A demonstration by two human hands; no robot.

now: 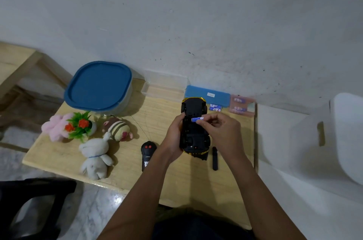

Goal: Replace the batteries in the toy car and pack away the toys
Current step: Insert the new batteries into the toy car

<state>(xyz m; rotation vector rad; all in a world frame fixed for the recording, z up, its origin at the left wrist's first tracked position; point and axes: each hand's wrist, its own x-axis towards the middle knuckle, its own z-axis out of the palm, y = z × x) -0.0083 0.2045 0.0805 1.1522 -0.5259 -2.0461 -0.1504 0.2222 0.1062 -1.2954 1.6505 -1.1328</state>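
The yellow toy car (193,133) lies upside down on the wooden table (167,179), its black underside facing up. My left hand (173,137) grips the car's left side. My right hand (220,127) pinches a blue battery (197,119) just over the car's underside. Two more blue batteries (215,107) lie beyond the car, beside a blue box (208,96). A black remote control (147,154) with a thin antenna lies left of the car. A narrow black piece (215,158) lies right of it.
A blue-lidded tub (99,87) stands at the back left. A pink plush (57,126), a small fake plant (81,125), a striped plush (118,128) and a grey plush (95,158) lie on the left. A clear open case (164,87) and pink battery packs (242,105) sit by the wall.
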